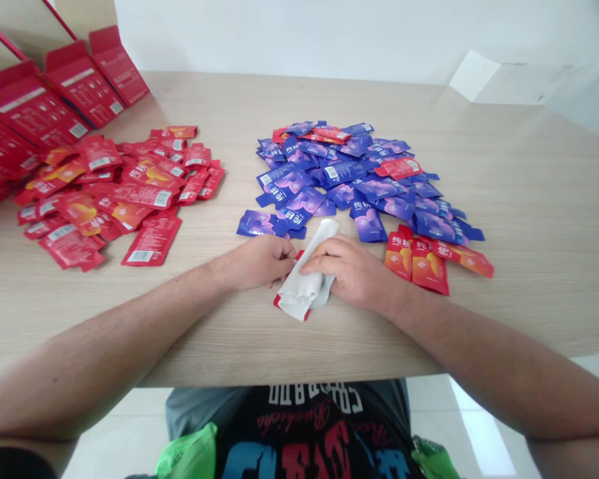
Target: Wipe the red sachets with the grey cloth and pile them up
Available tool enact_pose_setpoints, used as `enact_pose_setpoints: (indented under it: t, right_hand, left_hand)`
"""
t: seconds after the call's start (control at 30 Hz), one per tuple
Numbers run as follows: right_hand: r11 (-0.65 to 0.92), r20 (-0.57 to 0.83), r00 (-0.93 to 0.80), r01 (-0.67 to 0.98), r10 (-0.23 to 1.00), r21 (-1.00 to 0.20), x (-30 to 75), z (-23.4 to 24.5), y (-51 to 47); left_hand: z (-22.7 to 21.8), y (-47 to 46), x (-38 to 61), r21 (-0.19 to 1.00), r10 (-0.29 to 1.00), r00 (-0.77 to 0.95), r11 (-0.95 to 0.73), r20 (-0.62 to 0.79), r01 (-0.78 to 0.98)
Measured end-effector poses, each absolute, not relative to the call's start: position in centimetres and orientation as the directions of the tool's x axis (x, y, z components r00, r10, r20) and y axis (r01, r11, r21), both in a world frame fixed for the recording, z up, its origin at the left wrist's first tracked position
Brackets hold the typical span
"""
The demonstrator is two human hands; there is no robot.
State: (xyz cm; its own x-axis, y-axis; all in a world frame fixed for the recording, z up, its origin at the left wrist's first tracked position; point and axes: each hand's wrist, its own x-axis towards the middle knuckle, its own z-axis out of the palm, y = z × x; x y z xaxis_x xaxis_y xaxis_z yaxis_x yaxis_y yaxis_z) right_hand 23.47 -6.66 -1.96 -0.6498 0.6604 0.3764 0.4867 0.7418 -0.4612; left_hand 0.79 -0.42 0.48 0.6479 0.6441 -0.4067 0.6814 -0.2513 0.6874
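My right hand (352, 269) is closed on a folded white cloth or tissue (304, 283), pressing it over a red pouch (307, 314). Only the edges of that pouch show beneath the white sheet. At the pouch's left side, the bent fingers of my left hand (259, 261) pinch its edge; the fingertips are partly hidden. Beyond both hands lies a heap of purple pouches (342, 173) with a few red ones among them. Close to my right wrist lie several red and orange pouches (429, 266).
On the left is a pile of red pouches (144, 179). Red cartons (74, 86) stand behind it along the left edge. A white box (509, 80) sits at the back right, near the wall. The wooden table's (259, 352) front edge runs just before my body.
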Motion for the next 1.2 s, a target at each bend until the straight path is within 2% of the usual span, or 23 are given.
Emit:
enact_pose_setpoints:
  t: [0.07, 0.23, 0.4, 0.47, 0.6, 0.8, 1.0, 1.13, 1.2]
  right_hand:
    - [0.744, 0.372, -0.654, 0.491, 0.659, -0.454, 23.4, -2.0, -6.8]
    - [0.824, 0.347, -0.791, 0.321, 0.504, -0.466, 22.5, -1.4, -7.6]
    - [0.730, 0.367, -0.639, 0.513, 0.676, -0.452, 23.3, -1.8, -6.8]
    - [0.741, 0.361, -0.657, 0.500, 0.662, -0.448, 23.1, -1.7, -7.1]
    - [0.817, 0.335, -0.787, 0.339, 0.517, -0.466, 22.5, -1.1, -7.9]
    - [0.745, 0.375, -0.651, 0.506, 0.660, -0.435, 23.3, -1.7, -7.0]
    - [0.841, 0.338, -0.810, 0.312, 0.479, -0.442, 22.2, -0.9, -8.3]
    - [0.768, 0.352, -0.698, 0.464, 0.623, -0.441, 23.0, -1.3, -7.4]
    - [0.751, 0.371, -0.661, 0.499, 0.653, -0.432, 23.2, -1.4, -7.2]
  left_hand:
    - [0.5, -0.5, 0.8, 0.686, 0.650, 0.645, -0.252, -0.402, 0.682]
    - [0.6, -0.5, 0.8, 0.689, 0.620, 0.681, -0.294, -0.390, 0.662]
    - [0.4, -0.4, 0.8, 0.700, 0.638, 0.658, -0.251, -0.401, 0.669]
    - [0.5, -0.4, 0.8, 0.699, 0.639, 0.659, -0.256, -0.395, 0.668]
    - [0.6, -0.5, 0.9, 0.691, 0.630, 0.672, -0.283, -0.389, 0.665]
    - [0.4, -0.4, 0.8, 0.705, 0.645, 0.652, -0.238, -0.399, 0.668]
    - [0.1, -0.3, 0.6, 0.703, 0.615, 0.691, -0.295, -0.379, 0.647]
    - [0.0, -0.3, 0.6, 0.705, 0.639, 0.667, -0.265, -0.382, 0.658]
    - [-0.1, -0.4, 0.6, 0.712, 0.642, 0.663, -0.250, -0.386, 0.657]
